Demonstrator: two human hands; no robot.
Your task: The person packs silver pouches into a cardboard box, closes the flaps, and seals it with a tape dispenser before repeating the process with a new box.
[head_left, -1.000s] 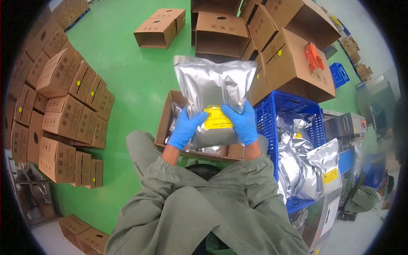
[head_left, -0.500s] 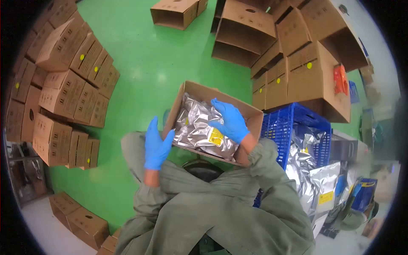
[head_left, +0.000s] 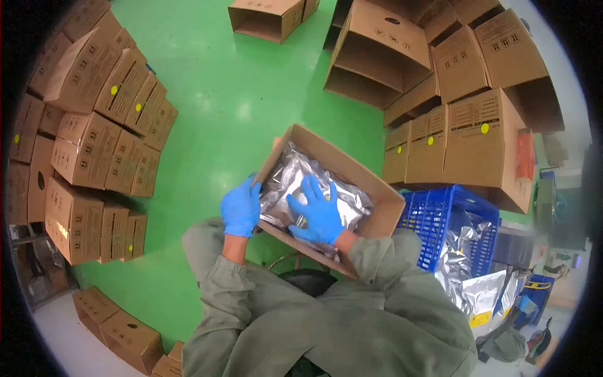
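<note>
An open cardboard box [head_left: 342, 152] sits tilted over my lap, with shiny silver pouches [head_left: 353, 197] inside. My left hand [head_left: 240, 208], in a blue glove, grips the box's left side near its front corner; some fingertips are hidden by the wall. Inside the box, my right hand [head_left: 319, 213], also blue-gloved, lies flat on the pouches with its fingers spread. It covers most of a yellow label.
To my right stands a blue plastic crate [head_left: 429, 220] holding more silver pouches [head_left: 482, 295]. Cardboard boxes [head_left: 88, 147] are stacked at the left, with others [head_left: 474, 144] at the right. A person [head_left: 505, 342] is partly visible at lower right.
My left hand has gone from open beside the box to gripping its side. My right hand has moved down and left onto the pouches. The box has turned slightly clockwise.
</note>
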